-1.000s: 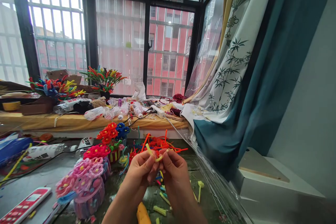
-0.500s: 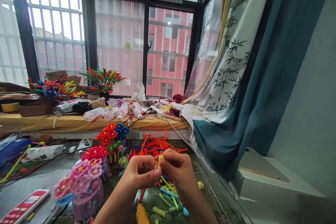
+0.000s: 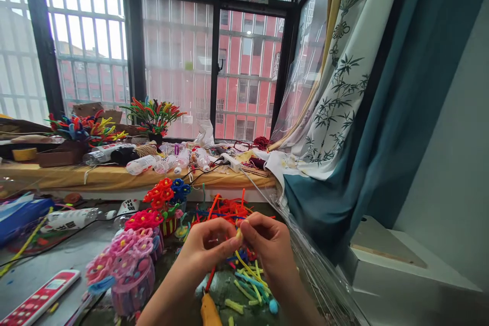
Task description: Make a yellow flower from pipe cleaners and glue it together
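My left hand (image 3: 212,247) and my right hand (image 3: 267,247) meet at the fingertips over the table. Pinched between them is a short yellow pipe cleaner (image 3: 239,233), mostly covered by the fingers. Under the hands lie cut yellow and blue pipe cleaner pieces (image 3: 248,285). A yellow-handled tool with a dark tip (image 3: 210,310), perhaps a glue gun, rests at the bottom edge. Behind my hands spreads a pile of red pipe cleaners (image 3: 229,207), partly hidden. Pink pipe cleaner flowers in a striped pot (image 3: 132,293) stand left of my left forearm.
Red flowers (image 3: 158,192) and blue flowers (image 3: 179,189) rise behind the pink ones. A red-and-white remote control (image 3: 44,298) and a plastic bottle (image 3: 72,219) lie at left. Several bottles crowd the windowsill (image 3: 57,178). Clear plastic sheeting (image 3: 317,265) and a blue curtain (image 3: 367,163) border the right.
The fingertips have closed further over the yellow pipe cleaner, which showed upright before and is now mostly covered. The whole view has shifted slightly, with things appearing a little further right.
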A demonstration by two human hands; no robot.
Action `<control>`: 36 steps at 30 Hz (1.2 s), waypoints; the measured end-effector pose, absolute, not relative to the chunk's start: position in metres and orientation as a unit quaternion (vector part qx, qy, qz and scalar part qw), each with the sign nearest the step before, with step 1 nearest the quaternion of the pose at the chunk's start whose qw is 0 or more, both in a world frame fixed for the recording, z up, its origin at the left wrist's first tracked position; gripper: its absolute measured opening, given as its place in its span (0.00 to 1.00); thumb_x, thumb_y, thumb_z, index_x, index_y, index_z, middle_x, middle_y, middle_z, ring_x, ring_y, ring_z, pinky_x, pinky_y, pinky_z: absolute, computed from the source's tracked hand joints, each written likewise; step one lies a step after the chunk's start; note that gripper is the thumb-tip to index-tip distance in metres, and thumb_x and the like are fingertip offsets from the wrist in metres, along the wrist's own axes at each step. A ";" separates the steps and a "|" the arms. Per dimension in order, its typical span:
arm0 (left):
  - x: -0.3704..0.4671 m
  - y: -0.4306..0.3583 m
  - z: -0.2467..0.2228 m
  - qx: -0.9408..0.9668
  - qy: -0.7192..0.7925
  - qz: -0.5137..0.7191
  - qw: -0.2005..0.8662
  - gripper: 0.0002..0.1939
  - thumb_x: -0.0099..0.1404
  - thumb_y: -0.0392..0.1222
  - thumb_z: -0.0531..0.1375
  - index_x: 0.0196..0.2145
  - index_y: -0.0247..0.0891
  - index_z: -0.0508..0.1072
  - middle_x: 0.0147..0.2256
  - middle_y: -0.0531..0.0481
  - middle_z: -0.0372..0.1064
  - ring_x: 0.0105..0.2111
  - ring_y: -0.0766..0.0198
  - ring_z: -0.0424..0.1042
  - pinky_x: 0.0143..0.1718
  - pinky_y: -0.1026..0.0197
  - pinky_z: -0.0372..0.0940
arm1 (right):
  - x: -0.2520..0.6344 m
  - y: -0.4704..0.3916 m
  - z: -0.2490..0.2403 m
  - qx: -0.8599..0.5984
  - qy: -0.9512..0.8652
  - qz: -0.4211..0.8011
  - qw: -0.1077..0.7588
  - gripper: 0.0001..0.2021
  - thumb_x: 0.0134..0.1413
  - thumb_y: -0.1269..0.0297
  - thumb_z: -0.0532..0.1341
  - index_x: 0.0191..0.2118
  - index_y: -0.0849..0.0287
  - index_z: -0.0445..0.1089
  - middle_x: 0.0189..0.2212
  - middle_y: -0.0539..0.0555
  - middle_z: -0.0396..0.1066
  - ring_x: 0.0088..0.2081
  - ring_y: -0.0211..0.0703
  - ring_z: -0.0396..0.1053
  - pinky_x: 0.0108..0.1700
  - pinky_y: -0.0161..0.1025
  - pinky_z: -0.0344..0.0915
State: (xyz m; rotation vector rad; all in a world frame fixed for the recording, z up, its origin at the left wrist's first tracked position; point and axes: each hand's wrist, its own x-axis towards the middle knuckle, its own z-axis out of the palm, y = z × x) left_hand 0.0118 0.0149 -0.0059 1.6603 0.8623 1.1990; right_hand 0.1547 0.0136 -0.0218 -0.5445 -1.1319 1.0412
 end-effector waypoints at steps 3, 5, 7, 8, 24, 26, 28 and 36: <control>0.013 0.012 -0.004 0.710 0.365 0.520 0.304 0.14 0.60 0.52 0.66 0.29 0.38 0.75 0.23 0.54 0.68 0.24 0.66 0.64 0.25 0.66 0.55 | 0.151 0.012 -0.021 -0.260 -0.485 0.436 0.713 0.15 0.49 0.56 0.72 0.21 0.60 0.74 0.18 0.47 0.68 0.21 0.34 0.62 0.26 0.31 0.61; 0.014 0.010 -0.005 0.734 0.367 0.538 0.193 0.08 0.62 0.47 0.66 0.31 0.40 0.76 0.26 0.53 0.71 0.27 0.64 0.67 0.28 0.65 0.59 | 0.149 0.012 -0.021 -0.271 -0.473 0.413 0.730 0.15 0.49 0.56 0.72 0.22 0.60 0.74 0.19 0.47 0.68 0.23 0.34 0.62 0.27 0.32 0.61; 0.015 0.008 -0.006 0.752 0.356 0.548 0.089 0.05 0.65 0.44 0.64 0.33 0.42 0.77 0.31 0.53 0.74 0.31 0.63 0.71 0.34 0.64 0.62 | 0.147 0.012 -0.023 -0.273 -0.459 0.398 0.746 0.15 0.49 0.56 0.72 0.23 0.60 0.73 0.20 0.48 0.68 0.24 0.35 0.62 0.28 0.32 0.61; 0.015 0.007 -0.007 0.759 0.349 0.548 0.043 0.04 0.67 0.43 0.62 0.35 0.43 0.77 0.33 0.53 0.75 0.33 0.63 0.73 0.36 0.64 0.62 | 0.146 0.013 -0.023 -0.269 -0.452 0.398 0.752 0.15 0.49 0.55 0.72 0.23 0.60 0.73 0.21 0.48 0.68 0.25 0.36 0.62 0.28 0.32 0.62; 0.021 -0.001 -0.008 0.770 0.288 0.476 -0.313 0.12 0.75 0.35 0.50 0.41 0.33 0.74 0.32 0.47 0.78 0.30 0.62 0.78 0.32 0.63 0.68 | 0.143 0.009 -0.020 -0.271 -0.467 0.376 0.753 0.13 0.51 0.58 0.71 0.22 0.59 0.74 0.24 0.50 0.71 0.28 0.39 0.66 0.32 0.34 0.64; 0.019 0.000 -0.010 0.770 0.283 0.469 -0.327 0.14 0.76 0.35 0.48 0.43 0.32 0.74 0.34 0.45 0.79 0.32 0.61 0.79 0.32 0.63 0.69 | 0.144 0.008 -0.019 -0.273 -0.473 0.375 0.749 0.13 0.51 0.58 0.71 0.23 0.59 0.74 0.24 0.50 0.71 0.28 0.40 0.66 0.32 0.35 0.65; 0.017 0.000 -0.011 0.769 0.281 0.465 -0.337 0.15 0.76 0.35 0.47 0.44 0.31 0.74 0.36 0.44 0.80 0.33 0.59 0.80 0.31 0.62 0.69 | 0.145 0.007 -0.018 -0.275 -0.478 0.381 0.742 0.12 0.50 0.58 0.71 0.23 0.59 0.75 0.24 0.50 0.72 0.28 0.40 0.67 0.33 0.35 0.65; 0.017 0.000 -0.006 0.771 0.289 0.469 -0.321 0.12 0.75 0.34 0.50 0.44 0.30 0.72 0.35 0.44 0.79 0.33 0.60 0.79 0.34 0.62 0.73 | 0.146 0.009 -0.020 -0.268 -0.450 0.405 0.750 0.12 0.48 0.58 0.72 0.23 0.60 0.76 0.22 0.49 0.71 0.26 0.37 0.65 0.31 0.32 0.64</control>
